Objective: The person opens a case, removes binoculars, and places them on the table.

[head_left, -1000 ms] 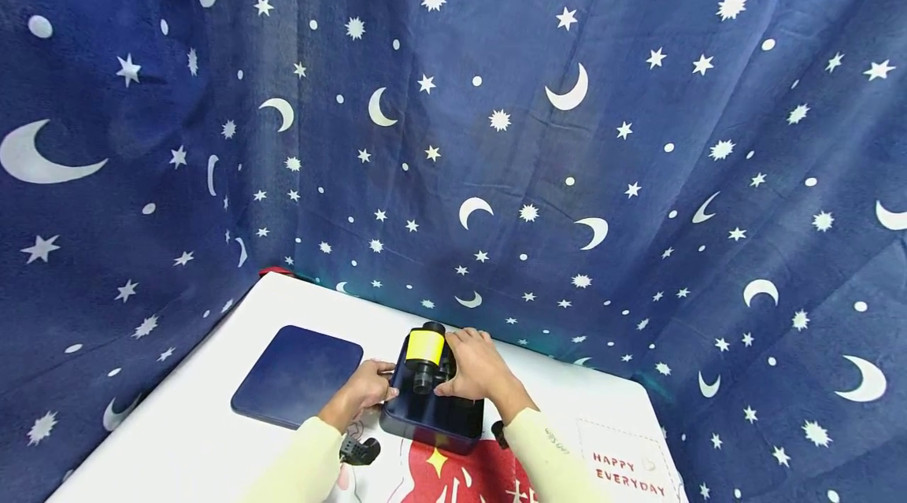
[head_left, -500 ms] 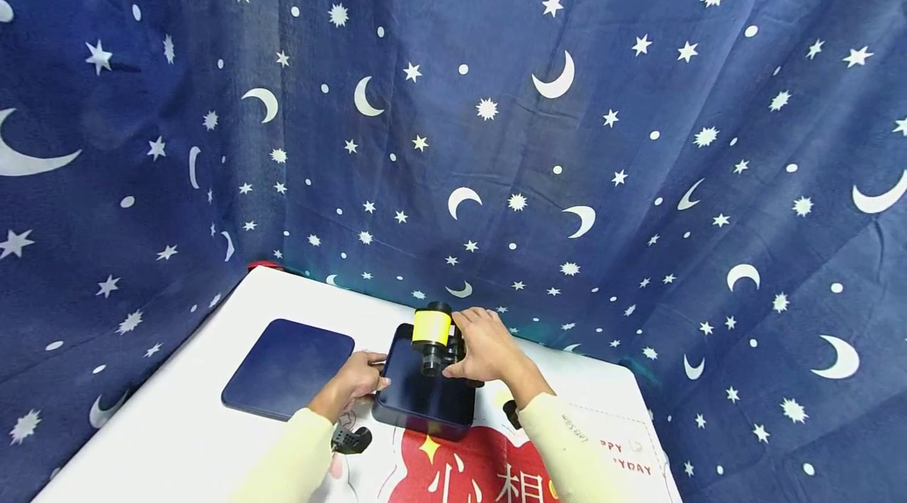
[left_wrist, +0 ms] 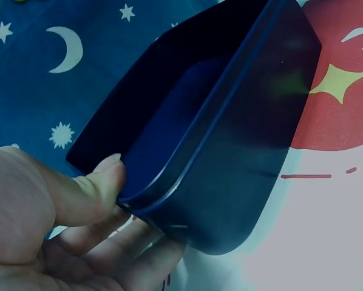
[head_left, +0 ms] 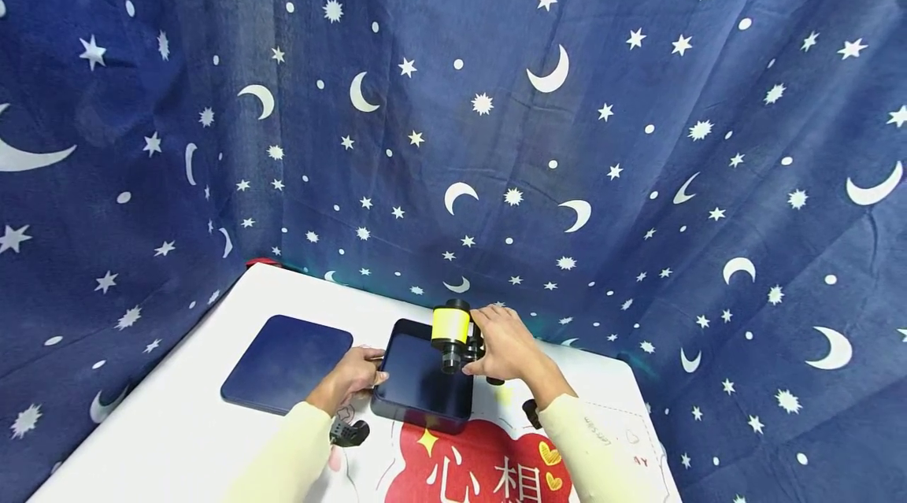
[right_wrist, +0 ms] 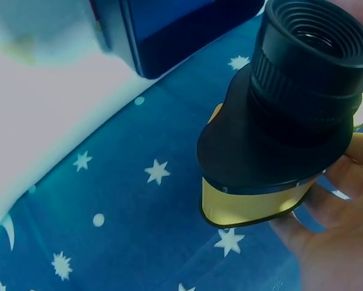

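My right hand (head_left: 505,345) grips a pair of black binoculars (head_left: 450,327) with yellow panels, held up over the right side of a dark blue box (head_left: 411,377). In the right wrist view, a ribbed eyepiece (right_wrist: 309,73) faces the camera and my fingers wrap the far side of the body. My left hand (head_left: 354,371) pinches the box's left wall; the left wrist view shows the thumb (left_wrist: 105,182) over the rim and the other fingers against the outside. The inside of the box is bare.
A flat, dark blue rounded lid (head_left: 286,364) lies left of the box on the white tabletop (head_left: 191,408). A red printed patch with Chinese characters (head_left: 489,464) is in front. A starry blue curtain (head_left: 425,133) hangs behind the table.
The binoculars have risen out of the box and moved right in my right hand, uncovering more of the box's floor. My left hand stays on the box's left wall.
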`<move>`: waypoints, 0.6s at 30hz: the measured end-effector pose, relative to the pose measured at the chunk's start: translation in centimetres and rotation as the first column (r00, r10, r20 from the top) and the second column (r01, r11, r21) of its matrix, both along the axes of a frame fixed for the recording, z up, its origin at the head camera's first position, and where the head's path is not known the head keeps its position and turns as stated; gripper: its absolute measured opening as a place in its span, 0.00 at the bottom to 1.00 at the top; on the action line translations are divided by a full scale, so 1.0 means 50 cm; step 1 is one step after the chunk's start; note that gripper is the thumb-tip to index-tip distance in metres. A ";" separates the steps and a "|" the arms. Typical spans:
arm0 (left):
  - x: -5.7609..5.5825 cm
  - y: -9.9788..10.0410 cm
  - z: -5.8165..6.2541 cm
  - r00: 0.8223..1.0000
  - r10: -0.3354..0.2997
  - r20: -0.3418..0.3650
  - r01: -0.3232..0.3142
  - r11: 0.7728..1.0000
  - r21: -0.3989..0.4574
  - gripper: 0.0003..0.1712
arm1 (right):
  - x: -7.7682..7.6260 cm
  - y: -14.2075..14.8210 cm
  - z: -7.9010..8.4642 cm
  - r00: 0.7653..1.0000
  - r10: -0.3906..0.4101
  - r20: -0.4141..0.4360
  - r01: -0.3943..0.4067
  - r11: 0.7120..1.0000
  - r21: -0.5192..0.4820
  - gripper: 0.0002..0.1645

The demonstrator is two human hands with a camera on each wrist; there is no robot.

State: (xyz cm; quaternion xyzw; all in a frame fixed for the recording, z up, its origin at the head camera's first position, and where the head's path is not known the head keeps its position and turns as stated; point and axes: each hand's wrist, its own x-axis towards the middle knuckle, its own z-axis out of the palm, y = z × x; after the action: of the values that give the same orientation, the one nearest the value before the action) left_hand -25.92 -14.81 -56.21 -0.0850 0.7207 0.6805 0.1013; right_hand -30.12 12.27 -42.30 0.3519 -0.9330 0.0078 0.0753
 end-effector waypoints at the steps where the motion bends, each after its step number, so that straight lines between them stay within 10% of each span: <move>1: 0.001 -0.001 0.001 1.000 -0.002 -0.002 0.002 1.000 0.003 0.33 | 0.001 0.006 0.001 1.000 -0.002 -0.002 0.002 1.000 -0.003 0.54; 18: 0.008 -0.006 0.000 1.000 -0.013 -0.004 0.013 1.000 0.026 0.33 | 0.025 0.117 0.000 0.997 -0.070 -0.036 0.070 0.997 -0.020 0.53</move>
State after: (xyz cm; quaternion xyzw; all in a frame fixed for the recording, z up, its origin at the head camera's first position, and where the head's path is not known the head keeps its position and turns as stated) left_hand -25.53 -15.10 -56.22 -0.0777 0.7126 0.6892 0.1056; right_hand -28.86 18.10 -42.31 0.3183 -0.9431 0.0076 0.0959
